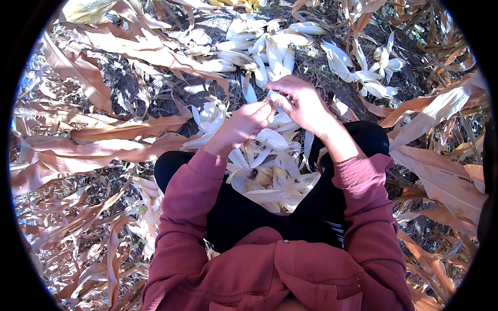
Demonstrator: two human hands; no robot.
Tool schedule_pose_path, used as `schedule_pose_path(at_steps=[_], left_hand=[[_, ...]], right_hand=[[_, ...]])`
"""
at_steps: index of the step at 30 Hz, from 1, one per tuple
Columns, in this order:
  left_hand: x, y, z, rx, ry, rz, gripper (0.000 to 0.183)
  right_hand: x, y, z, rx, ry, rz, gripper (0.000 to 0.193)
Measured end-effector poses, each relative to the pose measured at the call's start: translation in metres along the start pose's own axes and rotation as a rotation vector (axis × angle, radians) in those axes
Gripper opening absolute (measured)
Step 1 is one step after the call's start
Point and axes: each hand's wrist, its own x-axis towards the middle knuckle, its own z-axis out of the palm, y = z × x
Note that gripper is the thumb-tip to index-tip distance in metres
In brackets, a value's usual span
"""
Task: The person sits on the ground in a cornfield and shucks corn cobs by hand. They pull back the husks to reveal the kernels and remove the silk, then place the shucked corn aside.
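Observation:
My left hand (243,127) and my right hand (303,103) meet in front of me, their fingertips nearly touching. Both are closed in a pinch on a corn husk (249,92), whose pale blade sticks up past the left fingers. Brownish, silk-like strands (272,102) show between the fingertips. Whether an ear is inside the grip is hidden by the fingers. Below the hands, between my bent legs, lies a heap of loose pale husks (280,179).
Several husk-covered corn ears (277,52) lie on the soil ahead, with more pale husks (371,70) to the right. Some yellow cobs (246,5) show at the far edge. Long dry corn leaves (124,150) cover the ground at the left, and others (441,176) at the right.

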Motion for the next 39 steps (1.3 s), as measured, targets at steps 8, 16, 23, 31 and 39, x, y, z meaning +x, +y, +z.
schedule_pose_path(at_steps=[8,16,23,31,39], left_hand=[[0.0,0.0,-0.002,-0.02,-0.048,0.057,0.028],[0.001,-0.004,0.0,0.124,0.007,0.313,0.025],[0.0,0.0,0.002,0.055,0.019,0.095,0.026],[0.002,-0.004,-0.005,0.138,-0.028,0.331,0.017],[-0.003,0.0,-0.007,-0.059,-0.008,0.116,0.018]], right_hand=[[0.0,0.005,0.006,-0.448,-0.044,0.101,0.01],[0.0,-0.002,-0.001,-0.032,0.06,0.142,0.017],[-0.001,0.007,0.006,-0.222,-0.032,0.071,0.009],[0.0,0.006,-0.001,-0.064,0.063,0.158,0.016],[-0.001,0.002,-0.006,0.041,-0.349,0.261,0.014]])
